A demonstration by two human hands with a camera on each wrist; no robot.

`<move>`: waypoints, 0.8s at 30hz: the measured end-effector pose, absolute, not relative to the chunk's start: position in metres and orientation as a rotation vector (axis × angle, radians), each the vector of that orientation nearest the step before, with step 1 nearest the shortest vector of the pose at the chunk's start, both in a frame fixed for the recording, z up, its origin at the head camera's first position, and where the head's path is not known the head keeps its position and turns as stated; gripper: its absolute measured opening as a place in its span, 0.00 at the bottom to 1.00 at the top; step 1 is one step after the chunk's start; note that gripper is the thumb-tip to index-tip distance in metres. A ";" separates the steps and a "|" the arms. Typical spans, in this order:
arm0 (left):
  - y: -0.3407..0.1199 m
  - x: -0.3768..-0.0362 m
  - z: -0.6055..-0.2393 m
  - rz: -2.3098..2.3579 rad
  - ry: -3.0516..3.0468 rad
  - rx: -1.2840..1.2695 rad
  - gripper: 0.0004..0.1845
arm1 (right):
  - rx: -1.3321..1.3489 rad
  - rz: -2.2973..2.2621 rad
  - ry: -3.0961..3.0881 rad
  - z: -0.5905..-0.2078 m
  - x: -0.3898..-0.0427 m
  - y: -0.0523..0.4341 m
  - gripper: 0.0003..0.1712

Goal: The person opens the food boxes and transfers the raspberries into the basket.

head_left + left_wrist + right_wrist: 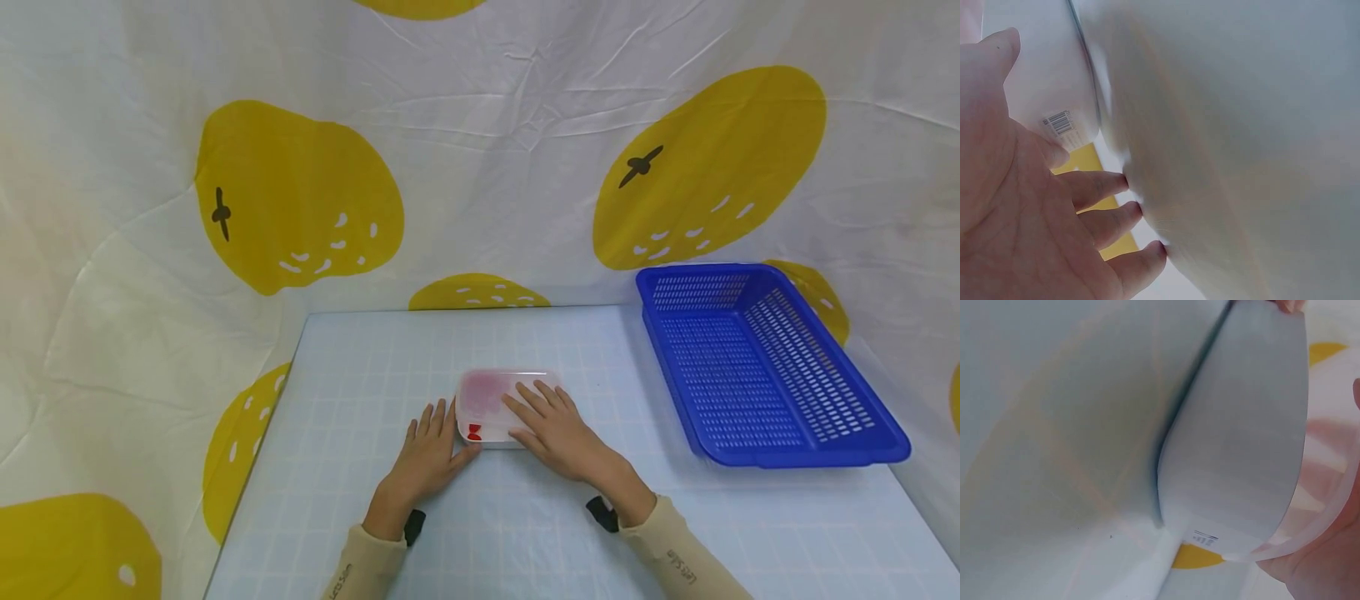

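Both hands flat on lidded plastic container, mid-table.
Left hand [429, 454] rests with straight fingers against the container's [491, 404] left side, right hand [553, 428] lies flat on its lid; neither curls round it. Risk: uneven press could skid the light container on the smooth gridded table [360, 375] or leave the lid unseated. Near edge well behind wrists; open room left and beyond; blue basket [757, 367] well apart on the right.
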State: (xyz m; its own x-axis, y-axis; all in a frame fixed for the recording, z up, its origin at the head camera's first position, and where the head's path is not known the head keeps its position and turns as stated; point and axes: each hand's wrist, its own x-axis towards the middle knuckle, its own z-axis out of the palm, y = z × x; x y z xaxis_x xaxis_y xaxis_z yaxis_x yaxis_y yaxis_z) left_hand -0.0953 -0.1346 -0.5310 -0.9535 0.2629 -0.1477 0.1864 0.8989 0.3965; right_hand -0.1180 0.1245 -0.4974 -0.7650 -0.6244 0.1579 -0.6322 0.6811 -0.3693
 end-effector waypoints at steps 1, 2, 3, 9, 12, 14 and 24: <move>-0.135 -0.095 -0.531 0.567 2.866 0.342 0.50 | 1.063 0.655 -2.873 -0.497 -0.118 0.125 0.32; -0.135 -0.095 -0.531 0.564 2.866 0.341 0.50 | 1.057 0.671 -2.884 -0.496 -0.118 0.125 0.32; -0.134 -0.095 -0.531 0.562 2.867 0.341 0.50 | 1.051 0.687 -2.892 -0.496 -0.119 0.125 0.32; -0.135 -0.096 -0.530 0.559 2.855 0.341 0.49 | 1.025 0.791 -2.902 -0.494 -0.121 0.126 0.31; -0.135 -0.096 -0.530 0.565 2.853 0.345 0.49 | 1.014 0.841 -2.892 -0.493 -0.121 0.126 0.30; -0.135 -0.096 -0.529 0.564 2.851 0.342 0.49 | 1.012 0.867 -2.881 -0.492 -0.121 0.126 0.30; -0.134 -0.096 -0.528 0.557 2.845 0.309 0.50 | 0.989 1.040 -2.843 -0.492 -0.123 0.129 0.29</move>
